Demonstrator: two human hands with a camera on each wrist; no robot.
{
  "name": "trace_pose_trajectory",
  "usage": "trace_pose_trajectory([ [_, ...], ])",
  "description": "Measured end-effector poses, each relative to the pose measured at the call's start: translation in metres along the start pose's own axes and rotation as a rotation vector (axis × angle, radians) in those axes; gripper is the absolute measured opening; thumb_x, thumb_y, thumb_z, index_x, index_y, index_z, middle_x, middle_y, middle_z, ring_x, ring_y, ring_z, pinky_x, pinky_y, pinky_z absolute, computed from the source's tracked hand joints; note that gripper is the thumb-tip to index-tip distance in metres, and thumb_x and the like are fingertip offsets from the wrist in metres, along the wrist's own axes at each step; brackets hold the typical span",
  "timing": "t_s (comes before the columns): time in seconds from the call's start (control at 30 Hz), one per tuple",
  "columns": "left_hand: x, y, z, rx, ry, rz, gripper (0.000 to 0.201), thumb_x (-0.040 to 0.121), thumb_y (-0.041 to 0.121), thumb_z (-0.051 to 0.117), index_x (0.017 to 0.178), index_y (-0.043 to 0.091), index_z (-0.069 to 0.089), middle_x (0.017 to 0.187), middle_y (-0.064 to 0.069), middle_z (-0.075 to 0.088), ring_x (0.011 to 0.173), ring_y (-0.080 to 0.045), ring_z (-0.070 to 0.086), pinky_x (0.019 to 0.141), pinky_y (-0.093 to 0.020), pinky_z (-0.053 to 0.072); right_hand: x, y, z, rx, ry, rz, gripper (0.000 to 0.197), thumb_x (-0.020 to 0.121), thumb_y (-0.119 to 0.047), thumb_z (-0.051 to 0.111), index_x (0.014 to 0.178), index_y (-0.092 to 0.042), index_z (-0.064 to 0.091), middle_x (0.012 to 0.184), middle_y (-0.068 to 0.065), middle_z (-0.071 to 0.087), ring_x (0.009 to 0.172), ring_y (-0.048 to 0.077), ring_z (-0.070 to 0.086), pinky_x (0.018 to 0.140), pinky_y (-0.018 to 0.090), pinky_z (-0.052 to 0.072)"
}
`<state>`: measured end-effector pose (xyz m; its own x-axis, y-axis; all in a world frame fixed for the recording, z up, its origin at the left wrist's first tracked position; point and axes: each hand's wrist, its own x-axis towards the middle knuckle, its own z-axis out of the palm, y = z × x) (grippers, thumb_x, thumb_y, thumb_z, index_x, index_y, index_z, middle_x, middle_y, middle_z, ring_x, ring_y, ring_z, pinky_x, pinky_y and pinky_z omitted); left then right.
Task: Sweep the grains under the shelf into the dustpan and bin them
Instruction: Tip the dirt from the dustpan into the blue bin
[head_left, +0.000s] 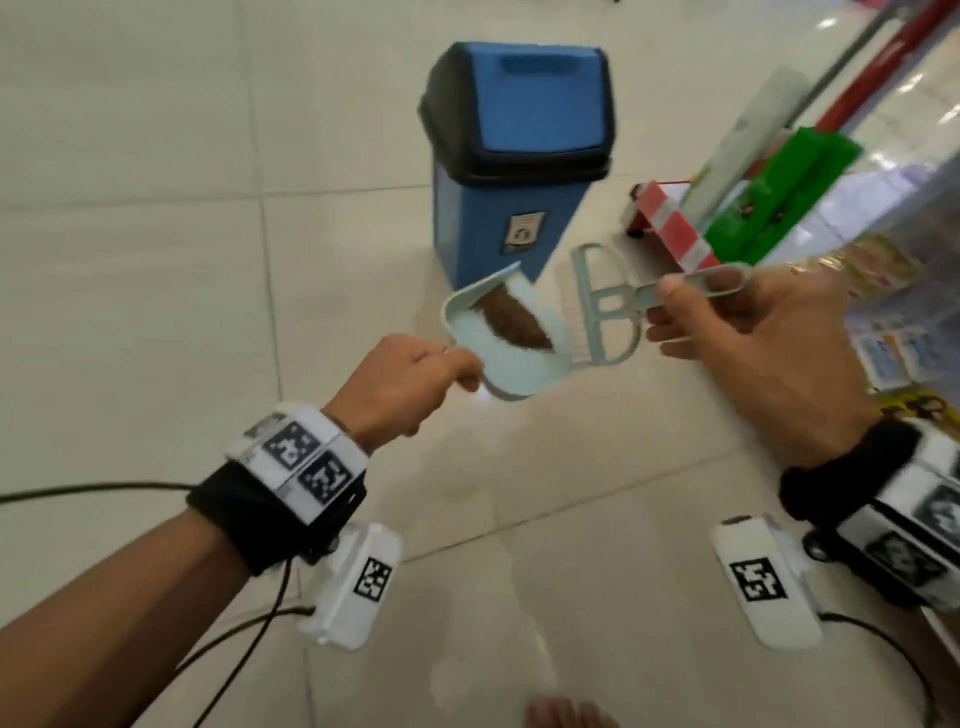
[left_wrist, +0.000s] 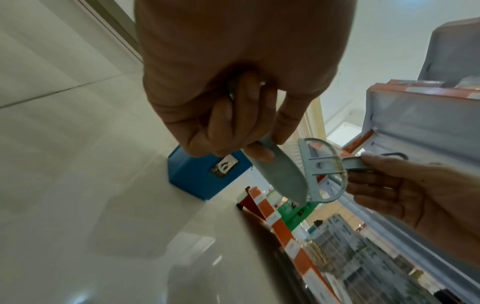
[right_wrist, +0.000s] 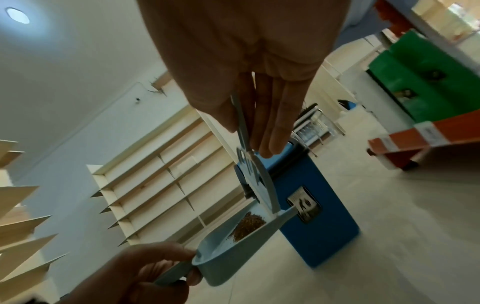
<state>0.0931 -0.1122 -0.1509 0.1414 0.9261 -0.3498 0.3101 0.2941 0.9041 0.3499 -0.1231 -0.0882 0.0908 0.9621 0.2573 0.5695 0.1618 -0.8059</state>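
Both hands grip tools (left hand dustpan, right hand brush) above pale glossy floor tiles.

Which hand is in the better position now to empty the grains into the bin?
The left hand. It holds the dustpan with the grains in it, in front of the bin. The right hand holds only the brush, beside the pan.
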Motion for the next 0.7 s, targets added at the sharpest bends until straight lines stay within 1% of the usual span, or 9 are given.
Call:
trace_pose_trajectory([
  [0.07, 0.019, 0.015, -0.007, -0.004, 0.029, 0.033, 0.028, 0.085, 0.025, 0.064, 0.068, 0.002, 0.070, 0.038, 0.010, 0.038, 0.036, -0.007, 0.032, 0.037, -0.018, 0.028, 0.021, 0.001, 0.005, 0.014, 0.046, -0.048, 0.019, 0.091, -0.043, 0.066, 0.084, -0.027, 0.075, 0.081, -0.009, 0.077, 0.071, 0.011, 0.075, 0.061, 0.025, 0.061],
  [0.17, 0.040, 0.046, -0.014, -0.012, 0.025, 0.020, 0.030, 0.086, 0.030, 0.064, 0.060, 0.016, 0.068, 0.038, 0.012, 0.038, 0.034, -0.004, 0.033, 0.036, -0.016, 0.029, 0.052, -0.005, 0.000, 0.023, 0.043, -0.071, 0.027, 0.090, -0.050, 0.065, 0.096, -0.027, 0.075, 0.086, -0.003, 0.077, 0.076, 0.013, 0.075, 0.063, 0.029, 0.062],
  [0.23, 0.051, 0.071, -0.019, -0.002, 0.015, -0.009, 0.031, 0.086, 0.030, 0.064, 0.058, 0.018, 0.067, 0.040, 0.009, 0.036, 0.035, -0.006, 0.031, 0.036, -0.016, 0.028, 0.076, -0.015, -0.009, 0.014, 0.036, -0.069, 0.029, 0.090, -0.052, 0.063, 0.102, -0.027, 0.073, 0.089, -0.003, 0.076, 0.078, 0.011, 0.075, 0.062, 0.026, 0.061],
  [0.3, 0.061, 0.093, -0.023, -0.018, 0.002, -0.055, 0.031, 0.084, 0.030, 0.063, 0.056, 0.017, 0.066, 0.042, 0.007, 0.034, 0.036, -0.009, 0.029, 0.036, -0.017, 0.026, 0.099, -0.029, -0.019, -0.006, -0.001, -0.069, 0.028, 0.092, -0.047, 0.062, 0.103, -0.023, 0.072, 0.089, -0.002, 0.076, 0.077, 0.008, 0.074, 0.062, 0.020, 0.060],
  [0.37, 0.068, 0.115, -0.029, -0.054, 0.019, -0.086, 0.029, 0.083, 0.029, 0.063, 0.057, 0.017, 0.066, 0.044, 0.006, 0.032, 0.038, -0.009, 0.026, 0.037, -0.017, 0.023, 0.122, -0.045, -0.026, -0.012, -0.034, -0.067, 0.025, 0.094, -0.039, 0.061, 0.100, -0.018, 0.072, 0.081, -0.002, 0.076, 0.072, 0.001, 0.072, 0.059, 0.012, 0.056],
  [0.4, 0.071, 0.126, -0.031, -0.059, 0.022, -0.095, 0.028, 0.083, 0.029, 0.063, 0.058, 0.017, 0.066, 0.045, 0.006, 0.032, 0.038, -0.010, 0.026, 0.038, -0.018, 0.023, 0.134, -0.052, -0.031, 0.000, -0.038, -0.064, 0.022, 0.094, -0.035, 0.062, 0.098, -0.016, 0.073, 0.079, -0.001, 0.076, 0.070, 0.000, 0.072, 0.059, 0.011, 0.056],
  [0.5, 0.079, 0.156, -0.036, -0.073, 0.018, -0.148, 0.026, 0.085, 0.030, 0.062, 0.065, 0.015, 0.068, 0.047, 0.006, 0.031, 0.040, -0.010, 0.024, 0.039, -0.018, 0.022, 0.164, -0.068, -0.045, 0.046, -0.088, -0.056, 0.018, 0.093, -0.028, 0.065, 0.093, -0.013, 0.074, 0.081, 0.002, 0.076, 0.072, 0.010, 0.074, 0.061, 0.023, 0.061],
  [0.6, 0.087, 0.184, -0.039, -0.089, -0.013, -0.264, 0.024, 0.085, 0.031, 0.060, 0.068, 0.015, 0.067, 0.045, 0.008, 0.031, 0.038, -0.009, 0.023, 0.037, -0.017, 0.021, 0.192, -0.074, -0.052, 0.039, -0.142, -0.036, 0.014, 0.092, -0.024, 0.067, 0.088, -0.014, 0.075, 0.076, 0.003, 0.076, 0.069, 0.011, 0.074, 0.060, 0.025, 0.061],
  [0.7, 0.098, 0.214, -0.040, -0.102, -0.082, -0.420, 0.025, 0.086, 0.034, 0.055, 0.068, 0.017, 0.060, 0.046, 0.009, 0.025, 0.036, -0.007, 0.016, 0.037, -0.015, 0.015, 0.212, -0.070, -0.055, 0.016, -0.157, -0.023, 0.012, 0.092, -0.023, 0.067, 0.085, -0.016, 0.075, 0.074, 0.002, 0.076, 0.068, 0.011, 0.074, 0.063, 0.035, 0.063],
])
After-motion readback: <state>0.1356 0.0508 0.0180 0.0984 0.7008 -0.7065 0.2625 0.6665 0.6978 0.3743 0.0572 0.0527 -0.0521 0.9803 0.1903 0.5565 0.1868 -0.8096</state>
